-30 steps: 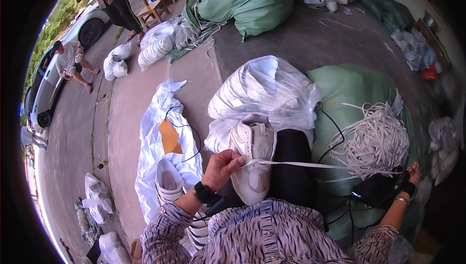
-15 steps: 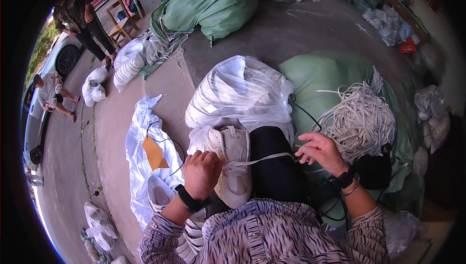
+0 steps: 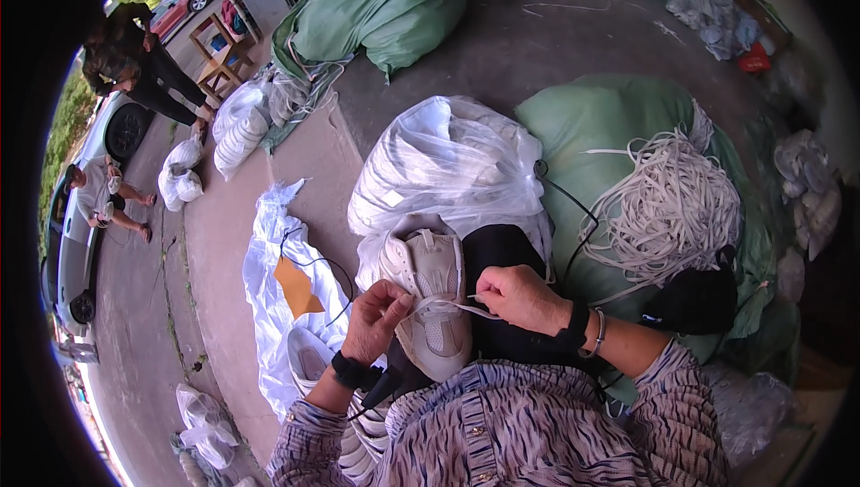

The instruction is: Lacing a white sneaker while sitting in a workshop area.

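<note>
Both forearms bent inward over the lap, the left coming in from about 7 o'clock of the pale shoe (image 3: pixel 436 336) and the right from about 4. The left hand (image 3: pixel 369 318) sat at 9 o'clock, just beside the shoe, thumb and forefinger uppermost; the right hand (image 3: pixel 527 299) lay at 3 o'clock, knuckles up, fingertips turned toward the shoe. The shoe rested on the lap, its toe toward 6 o'clock.

At 12 o'clock a clear plastic bag (image 3: pixel 448 164) held pale contents, too blurred by the film to make out. Between 1 and 2 o'clock a green sack (image 3: pixel 596 111) bulged, its contents hidden; a heap of pale laces (image 3: pixel 676 205) lay on it. At 9 o'clock a white plastic sheet (image 3: pixel 273 339) carried a tan card (image 3: pixel 296 288).

The left hand was closed in a pinch on a flat lace (image 3: pixel 443 305), which crossed the front of the shoe. The right hand was closed too, curled fingers gripping the same lace at the other side, leaving it slightly slack.
</note>
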Demonstrator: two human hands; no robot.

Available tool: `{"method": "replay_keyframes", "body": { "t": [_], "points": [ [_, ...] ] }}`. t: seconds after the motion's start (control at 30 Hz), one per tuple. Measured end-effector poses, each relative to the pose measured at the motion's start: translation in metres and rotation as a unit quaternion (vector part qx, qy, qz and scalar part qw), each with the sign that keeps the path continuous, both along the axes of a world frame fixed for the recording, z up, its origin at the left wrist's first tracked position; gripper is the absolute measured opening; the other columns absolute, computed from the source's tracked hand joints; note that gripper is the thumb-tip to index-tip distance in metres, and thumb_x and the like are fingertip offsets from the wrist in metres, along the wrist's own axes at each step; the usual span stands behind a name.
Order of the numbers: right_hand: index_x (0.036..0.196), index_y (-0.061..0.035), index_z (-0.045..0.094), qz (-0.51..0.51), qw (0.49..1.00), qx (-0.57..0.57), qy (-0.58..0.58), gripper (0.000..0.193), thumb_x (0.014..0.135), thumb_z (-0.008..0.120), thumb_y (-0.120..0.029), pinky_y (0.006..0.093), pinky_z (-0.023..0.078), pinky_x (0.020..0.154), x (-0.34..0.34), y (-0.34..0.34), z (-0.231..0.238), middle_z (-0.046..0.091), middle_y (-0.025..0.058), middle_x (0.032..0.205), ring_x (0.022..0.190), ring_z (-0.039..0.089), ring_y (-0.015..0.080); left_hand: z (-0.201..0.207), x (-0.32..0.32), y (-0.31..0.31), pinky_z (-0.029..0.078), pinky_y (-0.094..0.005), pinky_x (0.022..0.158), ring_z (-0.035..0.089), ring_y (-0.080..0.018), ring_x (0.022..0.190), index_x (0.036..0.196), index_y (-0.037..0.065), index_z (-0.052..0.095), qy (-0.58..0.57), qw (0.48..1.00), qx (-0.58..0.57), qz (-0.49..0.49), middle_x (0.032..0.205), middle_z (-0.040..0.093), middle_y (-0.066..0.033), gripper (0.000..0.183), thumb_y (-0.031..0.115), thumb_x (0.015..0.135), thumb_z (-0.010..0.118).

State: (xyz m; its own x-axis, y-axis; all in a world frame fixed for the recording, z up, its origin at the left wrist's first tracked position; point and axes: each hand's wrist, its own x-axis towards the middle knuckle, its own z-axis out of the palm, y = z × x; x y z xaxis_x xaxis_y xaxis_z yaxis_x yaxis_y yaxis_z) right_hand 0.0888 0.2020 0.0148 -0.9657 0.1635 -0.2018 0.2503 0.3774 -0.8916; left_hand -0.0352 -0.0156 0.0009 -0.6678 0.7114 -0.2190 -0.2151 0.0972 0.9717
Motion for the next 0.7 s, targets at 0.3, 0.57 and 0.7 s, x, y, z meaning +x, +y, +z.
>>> {"method": "replay_keyframes", "body": {
  "t": [0.3,0.57,0.7],
  "points": [
    [0.078,-0.0009,0.058,-0.019,0.983,0.14,0.117,0.009,0.079,0.061,-0.009,0.0336,0.046,0.05,-0.01,-0.002,-0.018,0.059,0.0136,0.061,0.055,0.061,0.0255,-0.004,0.0,0.001,0.042,-0.0193,0.066,0.05,-0.0039,0.07,0.083,0.004,0.056,0.006,1.0,-0.03,0.003,0.075,0.055,0.0037,0.018,0.02,0.088,0.062],
    [0.076,-0.0031,0.054,0.022,0.964,0.198,0.174,0.008,0.079,0.06,-0.008,0.0384,0.046,0.051,-0.022,-0.011,-0.013,0.059,0.0138,0.065,0.06,0.06,0.0312,-0.008,-0.007,-0.004,0.043,-0.0183,0.067,0.05,-0.003,0.072,0.084,0.002,0.056,-0.012,1.0,0.003,-0.003,0.078,0.057,0.0028,0.016,0.017,0.088,0.062],
    [0.075,-0.0063,0.051,0.111,0.925,0.273,0.241,0.007,0.078,0.057,-0.008,0.0408,0.046,0.051,-0.019,-0.004,-0.012,0.053,0.0103,0.062,0.057,0.058,0.0297,0.023,-0.009,0.003,0.044,-0.028,0.07,0.057,-0.0165,0.071,0.082,0.007,0.058,0.361,0.909,-0.196,-0.069,0.075,0.058,-0.0018,0.007,0.012,0.083,0.062]
  ]
}}
